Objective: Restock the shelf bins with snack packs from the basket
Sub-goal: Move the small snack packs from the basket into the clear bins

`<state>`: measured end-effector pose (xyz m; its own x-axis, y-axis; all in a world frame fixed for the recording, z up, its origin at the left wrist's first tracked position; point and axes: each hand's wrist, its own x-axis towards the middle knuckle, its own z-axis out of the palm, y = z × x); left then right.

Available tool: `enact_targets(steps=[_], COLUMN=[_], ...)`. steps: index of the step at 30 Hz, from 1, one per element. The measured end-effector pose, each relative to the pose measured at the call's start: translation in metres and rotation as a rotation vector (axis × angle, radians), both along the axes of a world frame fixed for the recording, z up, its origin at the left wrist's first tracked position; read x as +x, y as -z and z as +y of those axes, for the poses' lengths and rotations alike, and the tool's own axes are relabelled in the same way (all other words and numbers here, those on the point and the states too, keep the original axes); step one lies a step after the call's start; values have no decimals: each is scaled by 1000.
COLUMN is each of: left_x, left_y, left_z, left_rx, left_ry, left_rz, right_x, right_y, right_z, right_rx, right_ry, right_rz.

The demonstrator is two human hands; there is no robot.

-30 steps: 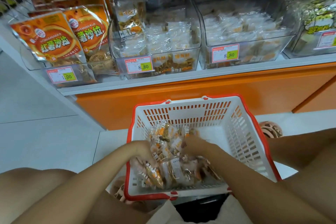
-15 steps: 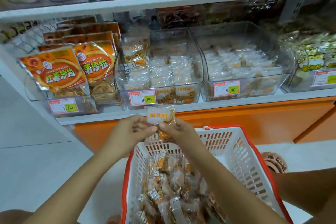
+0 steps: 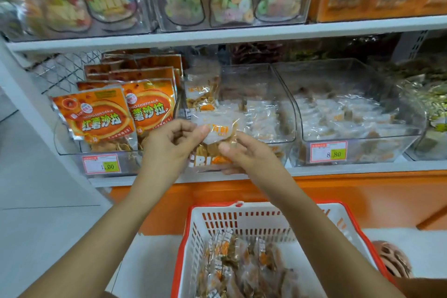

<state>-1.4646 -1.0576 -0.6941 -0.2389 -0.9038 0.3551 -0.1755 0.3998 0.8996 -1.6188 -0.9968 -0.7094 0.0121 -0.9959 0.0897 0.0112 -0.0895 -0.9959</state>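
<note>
A white basket point(image 3: 254, 210) holding packs point(image 3: 242, 261) stands below the bin point(image 3: 254, 80). The left hand point(image 3: 169, 147) and right hand point(image 3: 246, 152) each pinch one clear pack point(image 3: 217, 128) between them, just before the bin. The bin sits on a white shelf point(image 3: 362, 169), with orange bags point(image 3: 96, 116) to its left.

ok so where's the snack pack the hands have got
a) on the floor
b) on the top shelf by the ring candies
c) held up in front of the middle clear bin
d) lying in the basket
c: the left hand and right hand pinch the snack pack at the front of the middle clear bin, well above the basket.
</note>
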Motion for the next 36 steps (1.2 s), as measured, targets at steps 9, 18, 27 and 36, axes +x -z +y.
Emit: enact_targets(steps=[9,18,27,36], left_x=[-1,21,23,27], left_y=[-8,10,20,24], left_z=[-43,-79,-81,-75], left_rx=[-59,-97,-20,-40], left_ry=[-180,-350,-260,-215], left_rz=[22,-291,-451,-463], right_x=[7,-9,7,12], right_y=[-22,-31,-3,9], right_z=[-49,-115,-160,-166], right_rx=[45,83,94,98], right_ry=[25,240,389,623], right_rz=[32,102,265,610])
